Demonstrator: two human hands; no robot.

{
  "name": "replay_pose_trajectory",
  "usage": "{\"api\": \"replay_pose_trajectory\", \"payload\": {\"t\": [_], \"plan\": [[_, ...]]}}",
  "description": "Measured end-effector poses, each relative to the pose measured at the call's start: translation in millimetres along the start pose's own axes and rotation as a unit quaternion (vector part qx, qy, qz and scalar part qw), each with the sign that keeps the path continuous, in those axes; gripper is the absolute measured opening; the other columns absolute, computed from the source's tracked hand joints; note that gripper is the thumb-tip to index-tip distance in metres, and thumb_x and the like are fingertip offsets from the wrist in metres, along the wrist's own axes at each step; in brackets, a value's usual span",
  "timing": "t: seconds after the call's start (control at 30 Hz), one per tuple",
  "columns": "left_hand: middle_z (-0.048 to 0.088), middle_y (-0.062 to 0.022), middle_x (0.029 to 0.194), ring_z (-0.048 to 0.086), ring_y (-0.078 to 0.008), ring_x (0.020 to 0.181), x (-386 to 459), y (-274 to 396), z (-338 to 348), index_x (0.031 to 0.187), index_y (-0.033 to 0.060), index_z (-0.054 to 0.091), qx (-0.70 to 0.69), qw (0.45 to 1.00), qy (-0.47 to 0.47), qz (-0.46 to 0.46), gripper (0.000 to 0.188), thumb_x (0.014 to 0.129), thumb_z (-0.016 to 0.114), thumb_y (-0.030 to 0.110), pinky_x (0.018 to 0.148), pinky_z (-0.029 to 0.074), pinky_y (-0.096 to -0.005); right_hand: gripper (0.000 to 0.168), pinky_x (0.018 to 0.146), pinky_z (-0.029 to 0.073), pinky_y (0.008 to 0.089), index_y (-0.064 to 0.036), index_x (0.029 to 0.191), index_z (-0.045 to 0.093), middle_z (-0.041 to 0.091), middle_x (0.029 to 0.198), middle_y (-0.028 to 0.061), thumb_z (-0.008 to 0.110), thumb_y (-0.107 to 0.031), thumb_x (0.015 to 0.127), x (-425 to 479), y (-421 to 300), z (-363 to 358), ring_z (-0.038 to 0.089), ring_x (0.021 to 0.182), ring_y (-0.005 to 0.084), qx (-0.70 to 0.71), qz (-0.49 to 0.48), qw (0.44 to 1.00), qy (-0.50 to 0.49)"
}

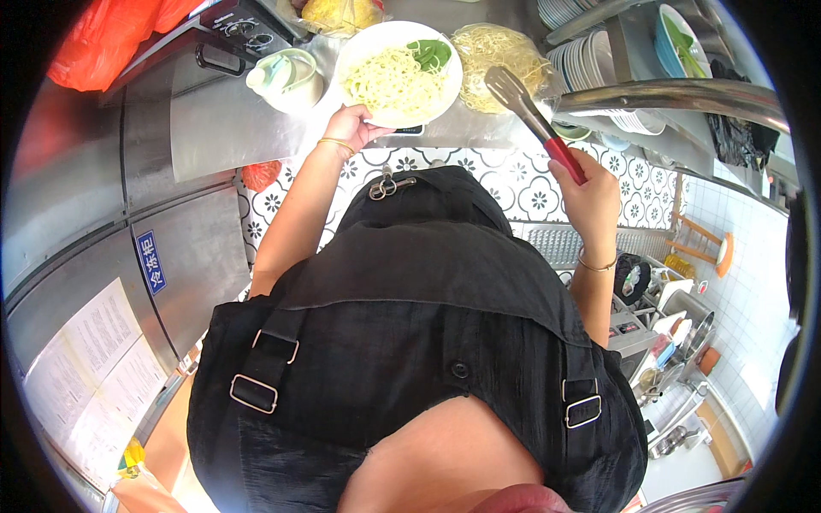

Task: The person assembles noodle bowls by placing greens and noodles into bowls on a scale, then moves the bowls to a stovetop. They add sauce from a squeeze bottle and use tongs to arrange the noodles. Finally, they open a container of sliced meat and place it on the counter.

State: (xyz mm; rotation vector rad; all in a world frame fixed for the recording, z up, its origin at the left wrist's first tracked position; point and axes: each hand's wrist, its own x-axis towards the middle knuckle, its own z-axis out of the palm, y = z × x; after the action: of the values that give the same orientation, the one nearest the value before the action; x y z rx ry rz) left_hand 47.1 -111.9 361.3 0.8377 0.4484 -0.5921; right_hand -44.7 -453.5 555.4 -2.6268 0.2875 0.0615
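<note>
My left hand (353,128) grips the near rim of a white plate (343,54), its thumb at the edge. Pale thin noodles (394,80) and some green leaves (431,55) lie on the plate. Under the near rim shows a small dark display (409,130), perhaps of a scale. In my right hand (590,192) are metal tongs (529,102) with a red handle. Their tips are over a clear plastic bag of noodles (497,54), right of the plate; whether they touch it I cannot tell.
A lidded white container (288,80) stands left of the plate on the steel counter (250,128). Behind is a bag of yellow food (340,14). Stacked plates (580,61) and a blue bowl (667,48) fill the right-hand rack, whose metal rail (673,96) juts near the tongs.
</note>
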Motion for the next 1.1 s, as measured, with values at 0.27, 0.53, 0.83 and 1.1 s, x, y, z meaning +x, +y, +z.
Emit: {"api": "replay_pose_trajectory", "payload": {"t": [0.27, 0.53, 0.83, 1.1], "plan": [[0.05, -0.0225, 0.131, 0.056, -0.0378, 0.115, -37.1, 20.6, 34.6, 0.136, -0.0049, 0.033, 0.057, 0.998, -0.035, 0.016, 0.061, 0.076, 0.044, -0.004, 0.089, 0.053, -0.0517, 0.027, 0.062, 0.049, 0.0374, -0.009, 0.097, 0.07, 0.066, 0.074, 0.0125, 0.072, -0.023, 0.074, -7.2, -16.7, -20.6, 0.064, 0.068, 0.0312, 0.02, -0.175, 0.982, -0.062], [0.059, -0.0221, 0.119, 0.058, -0.038, 0.111, -32.7, 3.9, 57.0, 0.126, -0.0098, 0.046, 0.185, 0.971, -0.134, -0.075, 0.045, 0.083, 0.048, 0.004, 0.089, 0.052, -0.0524, 0.021, 0.063, 0.048, 0.0384, -0.013, 0.092, 0.066, 0.06, 0.073, 0.0053, 0.069, -0.016, 0.072, -53.4, 4.8, -17.7, 0.062, 0.072, 0.0253, -0.216, -0.157, 0.963, -0.021], [0.048, -0.0258, 0.131, 0.052, -0.0411, 0.118, -42.9, -75.3, 128.1, 0.135, -0.01, 0.033, 0.279, 0.882, -0.28, -0.258, 0.06, 0.076, 0.041, -0.003, 0.094, 0.051, -0.0525, 0.038, 0.071, 0.051, 0.0413, -0.009, 0.106, 0.064, 0.065, 0.089, 0.0107, 0.073, -0.02, 0.071, -272.1, 32.6, -57.4, 0.064, 0.081, 0.0313, -0.034, 0.135, 0.97, 0.199], [0.045, -0.0297, 0.132, 0.052, -0.0444, 0.116, -74.6, -203.1, 275.9, 0.136, -0.0121, 0.025, 0.257, 0.776, -0.401, -0.415, 0.06, 0.078, 0.035, -0.005, 0.094, 0.053, -0.0465, 0.034, 0.046, 0.036, 0.0183, 0.0, 0.108, 0.065, 0.058, 0.07, -0.0009, 0.067, -0.026, 0.087, -445.1, 53.0, -1.0, 0.048, 0.052, 0.0032, 0.393, 0.448, 0.703, 0.388]]}}
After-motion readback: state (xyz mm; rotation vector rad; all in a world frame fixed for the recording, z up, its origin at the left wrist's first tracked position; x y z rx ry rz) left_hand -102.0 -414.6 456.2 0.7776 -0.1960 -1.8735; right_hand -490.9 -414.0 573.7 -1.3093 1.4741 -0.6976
